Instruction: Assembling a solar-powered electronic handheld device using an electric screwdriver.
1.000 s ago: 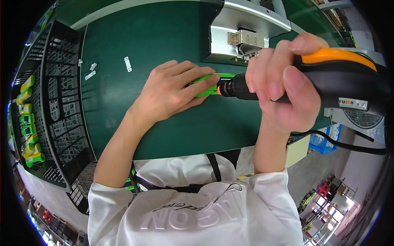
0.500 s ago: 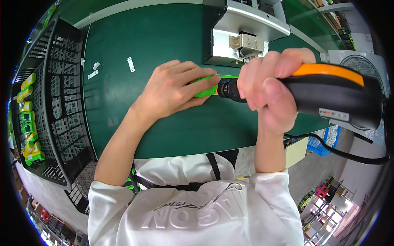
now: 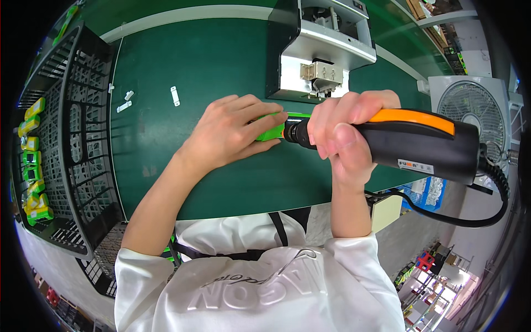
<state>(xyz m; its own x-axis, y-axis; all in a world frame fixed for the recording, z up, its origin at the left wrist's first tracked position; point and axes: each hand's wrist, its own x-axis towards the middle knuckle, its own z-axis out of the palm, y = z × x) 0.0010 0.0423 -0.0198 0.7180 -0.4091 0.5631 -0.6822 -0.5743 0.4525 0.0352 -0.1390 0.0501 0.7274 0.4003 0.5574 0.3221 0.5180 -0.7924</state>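
Green piece (image 3: 272, 133), partly hidden by left hand (image 3: 231, 128), driver tip (image 3: 293, 133) perhaps touching

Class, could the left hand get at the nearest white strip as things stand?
Probably yes: nothing visible stands between the left hand and the white strip, though that hand is busy holding the green piece.

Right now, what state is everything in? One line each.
Left hand: fingers closed over the green piece
Right hand: wrapped around the driver
Green piece: held at the table, partly covered
Driver: nose at the green piece; running or not, can't tell
Black cable: looped, slack
White strips: loose on the table
Fan: spinning or not, can't tell
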